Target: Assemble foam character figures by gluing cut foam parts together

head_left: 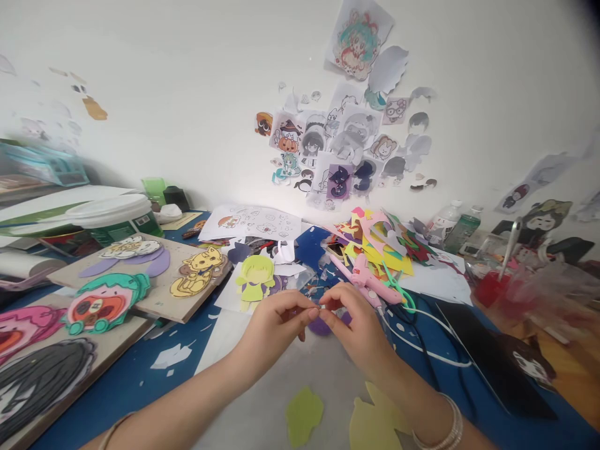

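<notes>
While I watch through the head view, the left hand and right hand meet at the fingertips, both pinched on a small piece too tiny for me to identify. It sits above the grey mat; a purple piece shows just below, touching or not I cannot tell. Nearer the wearer lie a lime-green cutout and a pale yellow cutout. Beyond the right hand rests a pink glue gun, unheld. I judge the step as fine two-handed fingertip work; the next move calls for light, steady pressure from both sides.
</notes>
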`<control>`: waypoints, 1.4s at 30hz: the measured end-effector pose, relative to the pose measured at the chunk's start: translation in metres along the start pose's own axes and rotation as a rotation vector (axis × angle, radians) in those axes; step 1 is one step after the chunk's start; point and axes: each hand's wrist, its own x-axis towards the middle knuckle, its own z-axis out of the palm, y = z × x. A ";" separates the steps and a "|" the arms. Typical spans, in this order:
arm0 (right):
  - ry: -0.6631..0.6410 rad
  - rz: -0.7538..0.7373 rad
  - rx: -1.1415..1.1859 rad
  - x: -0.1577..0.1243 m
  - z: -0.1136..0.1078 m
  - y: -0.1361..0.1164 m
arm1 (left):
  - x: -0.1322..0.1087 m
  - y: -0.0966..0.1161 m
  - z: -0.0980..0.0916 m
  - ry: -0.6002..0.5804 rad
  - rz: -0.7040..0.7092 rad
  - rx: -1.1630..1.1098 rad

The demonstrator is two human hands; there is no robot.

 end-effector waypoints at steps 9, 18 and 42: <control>-0.041 -0.011 0.151 0.003 -0.008 -0.004 | -0.001 0.002 -0.007 -0.055 -0.003 0.012; 0.068 -0.070 0.125 0.003 -0.009 -0.006 | -0.002 -0.008 -0.009 0.186 0.539 0.477; -0.260 -0.103 0.498 -0.002 -0.017 -0.027 | -0.024 0.028 -0.024 0.166 1.314 1.030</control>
